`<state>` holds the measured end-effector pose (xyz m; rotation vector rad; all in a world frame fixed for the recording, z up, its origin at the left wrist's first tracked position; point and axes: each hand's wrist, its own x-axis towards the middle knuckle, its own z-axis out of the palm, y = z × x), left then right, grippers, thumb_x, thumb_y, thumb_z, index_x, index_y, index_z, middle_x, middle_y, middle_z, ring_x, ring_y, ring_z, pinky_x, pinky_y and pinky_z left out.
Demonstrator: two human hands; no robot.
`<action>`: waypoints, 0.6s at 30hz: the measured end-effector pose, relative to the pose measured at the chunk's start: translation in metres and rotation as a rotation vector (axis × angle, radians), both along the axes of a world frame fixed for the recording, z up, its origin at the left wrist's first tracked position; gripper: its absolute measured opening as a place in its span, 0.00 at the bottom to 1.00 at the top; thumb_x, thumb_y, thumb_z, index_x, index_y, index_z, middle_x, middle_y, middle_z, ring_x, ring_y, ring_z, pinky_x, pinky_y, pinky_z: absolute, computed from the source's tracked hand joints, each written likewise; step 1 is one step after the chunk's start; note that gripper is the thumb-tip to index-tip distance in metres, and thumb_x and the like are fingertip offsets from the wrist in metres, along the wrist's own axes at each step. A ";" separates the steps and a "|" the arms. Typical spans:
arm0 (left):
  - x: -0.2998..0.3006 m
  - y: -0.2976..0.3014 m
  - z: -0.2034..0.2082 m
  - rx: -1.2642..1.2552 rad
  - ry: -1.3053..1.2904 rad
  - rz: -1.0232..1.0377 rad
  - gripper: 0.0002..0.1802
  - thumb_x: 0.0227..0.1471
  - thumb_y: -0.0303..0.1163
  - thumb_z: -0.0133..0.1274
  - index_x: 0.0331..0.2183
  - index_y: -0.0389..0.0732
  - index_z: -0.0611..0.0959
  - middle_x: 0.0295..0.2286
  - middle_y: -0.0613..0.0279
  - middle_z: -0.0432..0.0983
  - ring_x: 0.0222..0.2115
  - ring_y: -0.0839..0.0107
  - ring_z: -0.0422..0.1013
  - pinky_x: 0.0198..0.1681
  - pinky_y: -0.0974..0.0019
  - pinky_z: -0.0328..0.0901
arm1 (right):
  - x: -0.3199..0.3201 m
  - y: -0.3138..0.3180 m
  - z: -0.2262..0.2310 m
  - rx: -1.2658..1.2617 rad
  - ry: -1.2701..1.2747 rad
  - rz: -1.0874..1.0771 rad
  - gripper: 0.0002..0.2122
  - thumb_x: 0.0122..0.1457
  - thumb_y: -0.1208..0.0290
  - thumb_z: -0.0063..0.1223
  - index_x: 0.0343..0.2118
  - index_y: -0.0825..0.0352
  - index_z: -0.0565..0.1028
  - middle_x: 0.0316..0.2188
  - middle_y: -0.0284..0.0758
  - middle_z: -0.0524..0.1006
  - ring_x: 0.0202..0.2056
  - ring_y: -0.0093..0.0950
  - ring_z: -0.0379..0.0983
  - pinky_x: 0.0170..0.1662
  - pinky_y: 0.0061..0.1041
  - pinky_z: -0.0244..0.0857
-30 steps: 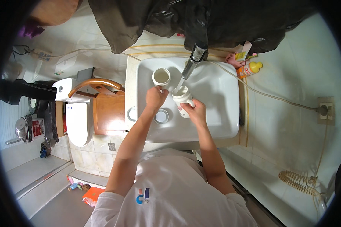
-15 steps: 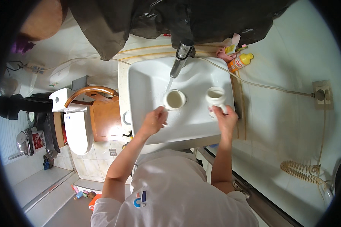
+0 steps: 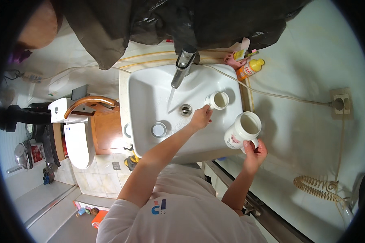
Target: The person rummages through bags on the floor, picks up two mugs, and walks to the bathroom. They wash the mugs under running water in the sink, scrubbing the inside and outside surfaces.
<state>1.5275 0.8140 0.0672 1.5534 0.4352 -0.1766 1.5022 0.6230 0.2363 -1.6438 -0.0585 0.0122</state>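
I stand at a white washbasin [image 3: 146, 93] with water running from the chrome tap [image 3: 181, 69]. My left hand [image 3: 200, 118] reaches into the basin and grips the handle of a small white mug [image 3: 218, 100] that stands near the drain [image 3: 185, 109]. My right hand [image 3: 254, 152] holds a bigger white mug [image 3: 243, 130] by its handle, raised over the basin's right rim, its mouth facing up. A round white lid [image 3: 158, 129] lies in the basin at the left.
A yellow-capped orange bottle [image 3: 249, 69] and a pink holder [image 3: 233, 60] stand at the basin's far right corner. A toilet [image 3: 75, 133] with a wooden seat sits to the left. A cable runs to a wall socket [image 3: 341, 103]. Dark plastic sheeting [image 3: 170, 20] hangs above.
My right hand has lifted the bigger mug off toward the basin's right edge. My left hand has shifted right with the small mug, past the drain.
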 end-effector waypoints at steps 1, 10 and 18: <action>0.002 -0.001 -0.002 0.015 -0.014 0.001 0.14 0.58 0.35 0.43 0.42 0.35 0.70 0.24 0.59 0.73 0.23 0.73 0.74 0.23 0.69 0.70 | -0.001 0.002 0.001 0.008 0.007 0.024 0.08 0.45 0.81 0.62 0.22 0.67 0.72 0.19 0.20 0.66 0.22 0.10 0.57 0.26 0.11 0.53; 0.002 0.006 -0.035 0.083 -0.322 0.043 0.14 0.53 0.33 0.48 0.41 0.36 0.73 0.25 0.55 0.76 0.21 0.67 0.74 0.21 0.66 0.67 | -0.003 0.050 -0.003 0.031 0.142 0.307 0.08 0.48 0.80 0.59 0.21 0.66 0.69 0.21 0.19 0.65 0.24 0.09 0.56 0.27 0.10 0.48; -0.096 0.104 0.000 -0.070 -0.040 0.494 0.09 0.54 0.26 0.44 0.36 0.36 0.77 0.27 0.62 0.75 0.28 0.75 0.72 0.25 0.73 0.67 | 0.010 0.128 -0.072 -0.213 0.238 0.491 0.13 0.49 0.73 0.61 0.17 0.68 0.66 0.14 0.23 0.62 0.19 0.11 0.55 0.20 0.14 0.50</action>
